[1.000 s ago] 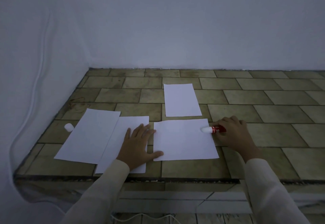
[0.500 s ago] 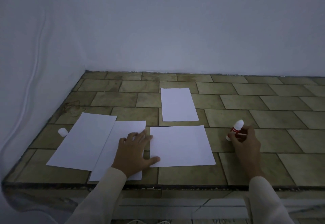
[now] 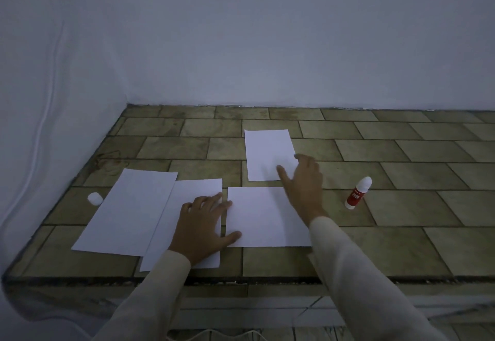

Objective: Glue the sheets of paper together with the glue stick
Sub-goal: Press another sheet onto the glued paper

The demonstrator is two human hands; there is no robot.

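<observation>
While the red-and-white plastic glue stick (image 3: 358,193) is standing uncapped right of the near white paper sheet (image 3: 262,217), the empty, open-fingered right hand (image 3: 304,180) is reaching to the smaller white sheet (image 3: 267,153) beyond it; the left hand (image 3: 201,222) is pressing flat at its left edge. No sheets appear joined yet.

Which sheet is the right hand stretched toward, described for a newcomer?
On the tiled counter lie four white sheets. Three sit along the front edge; the far sheet lies alone behind them, nearer the wall, the right hand at its near corner.
</observation>
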